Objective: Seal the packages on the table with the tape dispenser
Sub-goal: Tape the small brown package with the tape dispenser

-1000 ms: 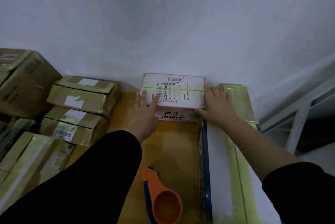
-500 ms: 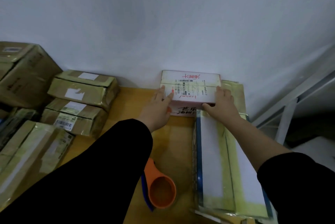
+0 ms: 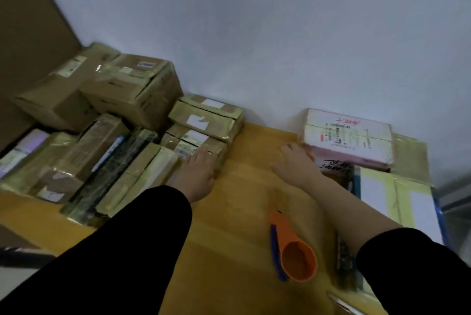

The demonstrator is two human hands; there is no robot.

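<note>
Dim, bluish light — motion blur, wide-angle bending at edges.

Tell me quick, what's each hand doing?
Left hand: open, touching a brown taped package.
Right hand: against the white labelled package; grip cannot be told.

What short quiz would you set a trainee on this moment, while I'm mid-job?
1. True or false: the orange tape dispenser lies on the table, in neither hand.
2. The left hand reaches to: A a roll of string; B the stacked brown packages; C a pen.
3. Fill in: the right hand lies beside the ____ package with red writing.
Key: 1 true; 2 B; 3 white.
</note>
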